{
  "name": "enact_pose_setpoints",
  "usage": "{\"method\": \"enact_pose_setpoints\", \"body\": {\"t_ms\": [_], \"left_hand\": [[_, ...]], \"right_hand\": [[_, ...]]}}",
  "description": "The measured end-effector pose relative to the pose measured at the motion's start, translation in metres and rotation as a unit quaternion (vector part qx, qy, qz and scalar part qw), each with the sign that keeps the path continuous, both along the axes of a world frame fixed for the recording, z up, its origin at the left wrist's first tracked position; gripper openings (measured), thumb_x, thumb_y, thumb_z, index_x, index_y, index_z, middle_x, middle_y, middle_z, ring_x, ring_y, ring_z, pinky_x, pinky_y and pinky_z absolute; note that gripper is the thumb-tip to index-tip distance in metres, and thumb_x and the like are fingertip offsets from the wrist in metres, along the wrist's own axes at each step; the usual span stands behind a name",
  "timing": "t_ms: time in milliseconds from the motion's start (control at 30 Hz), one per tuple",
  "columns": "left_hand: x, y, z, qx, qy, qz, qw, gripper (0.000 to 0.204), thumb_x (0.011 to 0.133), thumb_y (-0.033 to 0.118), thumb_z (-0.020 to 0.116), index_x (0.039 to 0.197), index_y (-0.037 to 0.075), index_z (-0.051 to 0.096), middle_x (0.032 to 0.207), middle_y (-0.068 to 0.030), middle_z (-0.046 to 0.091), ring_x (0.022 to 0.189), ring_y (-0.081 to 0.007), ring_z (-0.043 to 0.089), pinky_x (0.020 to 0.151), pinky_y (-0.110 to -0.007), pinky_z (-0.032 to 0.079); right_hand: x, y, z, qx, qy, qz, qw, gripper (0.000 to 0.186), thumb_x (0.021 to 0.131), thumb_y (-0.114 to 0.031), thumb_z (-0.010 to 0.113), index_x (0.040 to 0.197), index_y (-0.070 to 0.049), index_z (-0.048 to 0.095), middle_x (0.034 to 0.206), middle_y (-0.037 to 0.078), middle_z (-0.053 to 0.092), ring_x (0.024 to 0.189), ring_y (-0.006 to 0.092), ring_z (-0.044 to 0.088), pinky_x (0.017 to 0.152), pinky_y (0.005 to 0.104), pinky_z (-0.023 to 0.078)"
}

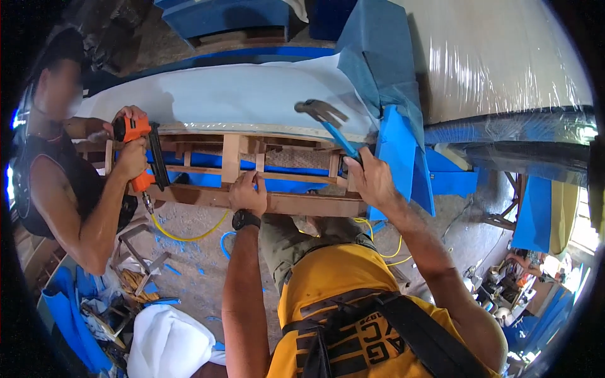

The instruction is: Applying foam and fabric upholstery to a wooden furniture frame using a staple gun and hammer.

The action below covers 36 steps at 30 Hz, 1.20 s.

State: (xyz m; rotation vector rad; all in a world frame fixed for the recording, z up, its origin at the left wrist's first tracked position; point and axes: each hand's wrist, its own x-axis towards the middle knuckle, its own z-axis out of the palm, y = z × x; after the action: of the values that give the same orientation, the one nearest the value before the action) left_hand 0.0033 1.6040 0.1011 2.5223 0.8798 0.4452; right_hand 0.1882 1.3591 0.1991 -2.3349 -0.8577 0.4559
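My right hand [372, 179] is wrapped round the blue handle of a claw hammer [341, 140]. The hammer is raised, its dark metal head above the near side of the padded furniture piece. On the front rail of the wooden frame [309, 204] rests my left hand [249, 193], a dark watch on its wrist. Its fingers are curled together beside a short upright slat [230, 157]; what they pinch, if anything, is too small to make out. White padding [239, 94] covers the frame's far side.
At left, a co-worker's hands hold an orange nail gun [134, 129] against the frame, its yellow hose [183, 239] trailing below. Blue foam sheets [397, 148] stand at the frame's right end. A white bundle [170, 340] and scraps lie at lower left.
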Motion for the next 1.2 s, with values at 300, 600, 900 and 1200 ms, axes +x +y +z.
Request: {"method": "enact_pose_setpoints", "body": {"t_ms": [300, 600, 900, 1200], "left_hand": [[0.003, -0.001, 0.006, -0.038, 0.018, 0.011, 0.999, 0.016, 0.086, 0.021, 0.063, 0.095, 0.009, 0.069, 0.083, -0.0113, 0.068, 0.076, -0.0299, 0.066, 0.072, -0.043, 0.053], [0.001, 0.0, -0.001, -0.024, 0.02, 0.0, 1.0, 0.014, 0.085, 0.019, 0.062, 0.094, 0.01, 0.068, 0.081, -0.0099, 0.067, 0.075, -0.03, 0.065, 0.07, -0.044, 0.051], [0.002, -0.002, 0.001, -0.056, 0.042, 0.009, 0.998, 0.012, 0.087, 0.02, 0.06, 0.089, 0.009, 0.066, 0.086, -0.0106, 0.068, 0.081, -0.0314, 0.066, 0.075, -0.044, 0.05], [0.001, -0.003, 0.0, -0.047, 0.024, 0.005, 0.999, 0.009, 0.085, 0.019, 0.061, 0.087, 0.01, 0.064, 0.085, -0.0091, 0.067, 0.08, -0.0314, 0.065, 0.074, -0.044, 0.049]], "right_hand": [[0.012, 0.02, -0.01, -0.038, -0.032, 0.06, 0.997, 0.024, 0.096, -0.021, 0.059, 0.099, 0.002, 0.051, 0.064, 0.024, 0.056, 0.059, 0.0459, 0.058, 0.046, 0.0469, 0.042], [0.009, 0.04, -0.007, -0.068, -0.086, 0.077, 0.991, 0.027, 0.098, -0.028, 0.058, 0.094, -0.002, 0.05, 0.061, 0.023, 0.054, 0.057, 0.0437, 0.057, 0.046, 0.0485, 0.041], [0.008, 0.048, -0.009, 0.136, -0.009, 0.035, 0.99, 0.034, 0.099, -0.034, 0.053, 0.094, 0.0, 0.05, 0.068, 0.026, 0.058, 0.061, 0.046, 0.058, 0.053, 0.054, 0.043], [0.009, 0.053, -0.027, 0.096, -0.063, 0.079, 0.99, 0.033, 0.098, -0.033, 0.056, 0.096, 0.0, 0.051, 0.065, 0.024, 0.056, 0.059, 0.045, 0.058, 0.051, 0.0522, 0.043]]}}
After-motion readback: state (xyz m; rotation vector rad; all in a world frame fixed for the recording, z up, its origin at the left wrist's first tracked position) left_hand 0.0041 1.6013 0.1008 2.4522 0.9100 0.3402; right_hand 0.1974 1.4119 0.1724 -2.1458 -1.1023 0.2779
